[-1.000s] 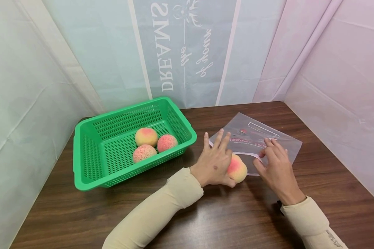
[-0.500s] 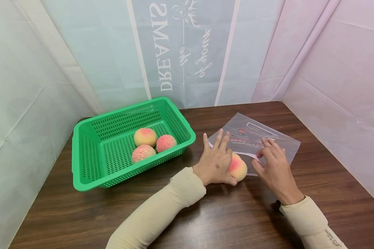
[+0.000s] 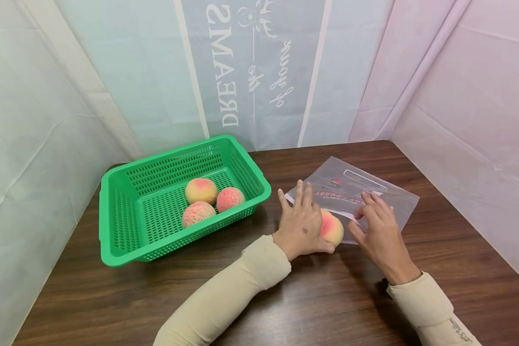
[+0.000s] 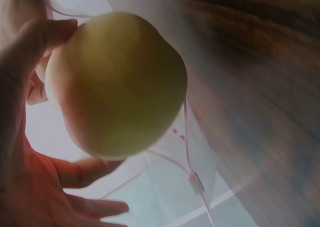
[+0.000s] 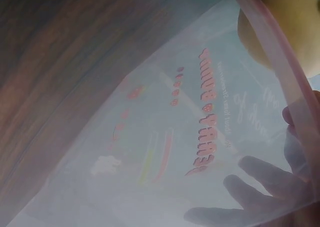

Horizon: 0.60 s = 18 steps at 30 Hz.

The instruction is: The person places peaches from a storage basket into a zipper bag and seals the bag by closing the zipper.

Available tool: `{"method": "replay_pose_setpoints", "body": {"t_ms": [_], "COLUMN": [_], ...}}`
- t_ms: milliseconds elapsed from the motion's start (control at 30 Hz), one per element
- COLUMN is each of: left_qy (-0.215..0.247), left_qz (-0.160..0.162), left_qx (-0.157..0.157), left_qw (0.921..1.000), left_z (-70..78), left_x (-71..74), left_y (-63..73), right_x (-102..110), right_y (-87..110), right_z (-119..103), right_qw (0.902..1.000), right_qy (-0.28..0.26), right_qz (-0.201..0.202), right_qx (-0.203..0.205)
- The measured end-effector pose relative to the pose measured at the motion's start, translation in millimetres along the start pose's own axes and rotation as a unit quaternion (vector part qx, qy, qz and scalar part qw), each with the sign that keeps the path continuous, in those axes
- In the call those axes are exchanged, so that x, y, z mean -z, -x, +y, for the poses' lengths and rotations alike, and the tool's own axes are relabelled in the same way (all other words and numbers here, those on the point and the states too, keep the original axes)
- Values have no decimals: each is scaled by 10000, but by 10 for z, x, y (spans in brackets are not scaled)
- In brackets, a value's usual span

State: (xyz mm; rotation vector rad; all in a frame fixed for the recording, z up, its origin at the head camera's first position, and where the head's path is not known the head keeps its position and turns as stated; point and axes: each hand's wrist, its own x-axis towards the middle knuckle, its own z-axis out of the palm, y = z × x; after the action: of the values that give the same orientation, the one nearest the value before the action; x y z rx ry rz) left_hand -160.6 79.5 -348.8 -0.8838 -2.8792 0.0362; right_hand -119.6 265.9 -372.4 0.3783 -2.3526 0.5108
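a yellow-and-pink peach sat just right of the palm of the person's left hand, held between thumb and fingers: thumb on the near side, index finger on the far side, the other fingers spread beyond. that grip was clamped on this 1 peach.

ahead of the left grip, slightly to its right, lay the lip of a clear plastic bag with red lettering. the lip ran just beyond the peach, from near the left fingertips across to the right hand; the bag's body reached forward and rightward from the grip over a brown wooden table. the right wrist view showed part of the peach through the film, but how far it lay past the lip was impossible to tell.

the peach was round, with no clear long axis, so its direction from the lip seemed to count for more than its turn. the left hand was nearer, touching it; the right hand was just beside it, apart, thumb and index finger seemingly pinching the lip. in the left wrist view a small slider showed beyond the peach.

well left of the left grip stood a green slotted basket holding 3 other peaches.
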Motion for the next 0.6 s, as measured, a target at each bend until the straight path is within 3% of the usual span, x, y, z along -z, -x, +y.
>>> {"method": "replay_pose_setpoints", "body": {"t_ms": [200,600], "left_qy": [121,265], "left_qz": [-53,45], "left_qx": [484,1021], "left_qw": [9987,9944], "left_z": [80,150], "left_x": [-13,-91], "left_y": [-11,-78], "right_x": [-7,-17], "right_y": [14,24], "right_z": [4,-9], "right_qw": [9999,9999], "right_qy": [27,-7], "right_qz": [26,44], "right_qx": [100,133]}}
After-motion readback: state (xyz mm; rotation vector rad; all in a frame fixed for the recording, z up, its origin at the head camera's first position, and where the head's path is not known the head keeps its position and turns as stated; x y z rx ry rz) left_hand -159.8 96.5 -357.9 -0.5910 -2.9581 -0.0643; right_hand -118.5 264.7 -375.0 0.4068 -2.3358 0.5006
